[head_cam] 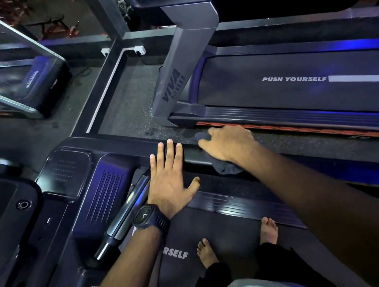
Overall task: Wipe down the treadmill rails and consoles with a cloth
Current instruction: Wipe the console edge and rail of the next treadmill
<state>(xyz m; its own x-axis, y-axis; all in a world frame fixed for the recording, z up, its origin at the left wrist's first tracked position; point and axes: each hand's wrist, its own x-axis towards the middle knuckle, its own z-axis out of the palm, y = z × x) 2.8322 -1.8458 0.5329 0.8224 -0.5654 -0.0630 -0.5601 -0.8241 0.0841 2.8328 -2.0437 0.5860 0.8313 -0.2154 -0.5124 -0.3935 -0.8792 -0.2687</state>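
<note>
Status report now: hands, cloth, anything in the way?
Left hand open, flat on rail. Right hand grips cloth on same rail. Nothing seen in the way.

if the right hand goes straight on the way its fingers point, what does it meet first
Most likely the left hand, whose straight fingers lie flat across the same rail just ahead of the right hand and its cloth.

Cloth, wording and console only partly seen

The cloth (227,168) is largely covered by the right hand (228,144), only dark folds being shown at either side; the belt wording (174,254) is partly masked by the left forearm (131,264); the console (1,209) is cropped at the left edge; the small lettering (179,81) beside VIVA cannot be read.
</note>
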